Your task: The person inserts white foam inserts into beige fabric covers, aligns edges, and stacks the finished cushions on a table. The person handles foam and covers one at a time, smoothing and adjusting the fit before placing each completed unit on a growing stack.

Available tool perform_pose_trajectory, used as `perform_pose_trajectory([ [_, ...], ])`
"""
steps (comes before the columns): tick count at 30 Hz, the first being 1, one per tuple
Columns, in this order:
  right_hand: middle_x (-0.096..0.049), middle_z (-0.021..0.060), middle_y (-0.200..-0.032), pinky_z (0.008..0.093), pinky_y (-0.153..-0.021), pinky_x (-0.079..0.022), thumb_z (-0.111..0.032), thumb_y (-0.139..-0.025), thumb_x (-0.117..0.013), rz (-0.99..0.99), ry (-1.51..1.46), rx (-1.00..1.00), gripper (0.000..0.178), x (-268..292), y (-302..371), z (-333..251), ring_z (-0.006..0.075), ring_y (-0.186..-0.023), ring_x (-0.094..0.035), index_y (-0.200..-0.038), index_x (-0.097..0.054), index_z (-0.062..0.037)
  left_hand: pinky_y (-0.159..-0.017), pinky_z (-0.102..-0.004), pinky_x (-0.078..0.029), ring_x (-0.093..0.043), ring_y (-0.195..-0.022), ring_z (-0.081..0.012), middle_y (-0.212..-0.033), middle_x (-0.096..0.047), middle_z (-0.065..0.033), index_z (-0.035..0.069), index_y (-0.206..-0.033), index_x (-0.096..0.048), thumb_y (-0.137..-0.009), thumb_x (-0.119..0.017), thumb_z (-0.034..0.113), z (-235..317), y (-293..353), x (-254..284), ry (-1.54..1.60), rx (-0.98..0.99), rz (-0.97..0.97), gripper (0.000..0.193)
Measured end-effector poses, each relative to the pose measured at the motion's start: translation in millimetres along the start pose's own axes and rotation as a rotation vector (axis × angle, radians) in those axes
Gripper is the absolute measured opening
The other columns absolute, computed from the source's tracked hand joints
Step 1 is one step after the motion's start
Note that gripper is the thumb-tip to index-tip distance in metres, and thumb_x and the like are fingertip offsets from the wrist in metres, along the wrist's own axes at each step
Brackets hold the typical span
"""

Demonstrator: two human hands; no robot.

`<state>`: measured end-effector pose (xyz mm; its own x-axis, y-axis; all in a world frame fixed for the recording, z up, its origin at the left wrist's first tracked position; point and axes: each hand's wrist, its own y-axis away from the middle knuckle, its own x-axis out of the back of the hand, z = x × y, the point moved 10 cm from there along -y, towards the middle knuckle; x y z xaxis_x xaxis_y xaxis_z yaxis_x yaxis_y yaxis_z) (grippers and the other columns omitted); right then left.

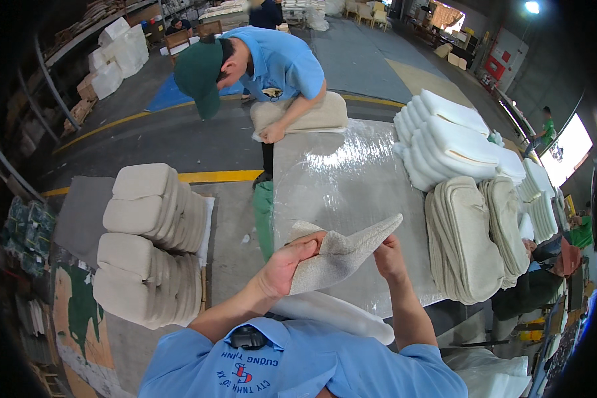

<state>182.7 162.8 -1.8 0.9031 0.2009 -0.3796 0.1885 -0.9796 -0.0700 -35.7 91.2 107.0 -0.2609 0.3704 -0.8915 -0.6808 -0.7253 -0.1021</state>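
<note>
My left hand (pixel 290 260) grips one side of a beige fabric cushion cover (pixel 338 254), its thumb on top of the cloth. At the other end, my right hand (pixel 390 257) is closed on the cover's edge, with its fingers partly hidden behind the cloth. The cover is held up over the table, folded and creased, with a pointed corner at upper right. Between my forearms and close to my body lies a white foam cushion (pixel 335 317), partly covered by my arms and shirt.
A plastic-covered table (pixel 341 179) spans the middle. Across it a co-worker (pixel 272 60) leans over a beige cushion (pixel 305 114). White foam pads (pixel 444 136) and beige covered cushions (pixel 461 242) are piled at right. Two stacks of beige cushions (pixel 149 242) stand at left.
</note>
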Motion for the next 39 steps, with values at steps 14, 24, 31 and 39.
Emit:
perform_pose_trajectory([
  [14,-0.061,0.0111,-0.077,0.0344,-0.065,-0.046,-0.004,-0.094,-0.071,-0.013,1.287,0.167,0.006,-69.6,87.8,-241.2,0.0215,-0.069,-0.060,-0.098,-0.071,-0.0001,-0.114,-0.0443,-0.053,-0.067,-0.129,-0.0263,-0.138,-0.069,-0.0153,0.002,-0.138,-0.062,-0.108,-0.055,0.013,15.0,12.4,18.8,0.210,-0.099,0.057,0.033],
  [24,-0.076,0.0117,-0.093,0.0394,-0.083,-0.059,-0.025,-0.108,-0.067,-0.538,0.213,-0.376,0.026,-176.9,55.0,-167.8,0.0221,-0.082,-0.072,-0.101,-0.073,0.0000,-0.102,-0.0327,-0.051,-0.068,-0.114,-0.0159,-0.122,-0.073,-0.0047,0.004,-0.132,-0.066,-0.106,-0.065,0.024,-55.8,50.9,15.1,-0.096,0.258,0.136,0.034],
  [31,-0.066,0.0054,-0.118,0.0285,-0.088,-0.054,-0.041,-0.110,-0.063,-0.305,0.251,-0.448,0.042,-230.1,28.9,30.2,0.0091,-0.100,-0.064,-0.134,-0.062,-0.0068,-0.097,-0.0284,-0.053,-0.068,-0.112,-0.0142,-0.124,-0.073,-0.0082,0.000,-0.138,-0.065,-0.110,-0.062,0.021,-27.0,111.3,67.8,-0.194,-0.024,0.537,0.035],
  [39,-0.072,0.0018,-0.090,0.0238,-0.067,-0.053,-0.042,-0.106,-0.070,-0.284,0.596,-0.623,0.036,-196.1,46.8,65.0,0.0085,-0.083,-0.069,-0.106,-0.065,-0.0062,-0.080,-0.0235,-0.048,-0.059,-0.086,-0.0060,-0.094,-0.070,0.0029,0.004,-0.108,-0.074,-0.107,-0.066,0.015,-30.4,135.7,80.5,-0.359,-0.116,0.795,0.013],
])
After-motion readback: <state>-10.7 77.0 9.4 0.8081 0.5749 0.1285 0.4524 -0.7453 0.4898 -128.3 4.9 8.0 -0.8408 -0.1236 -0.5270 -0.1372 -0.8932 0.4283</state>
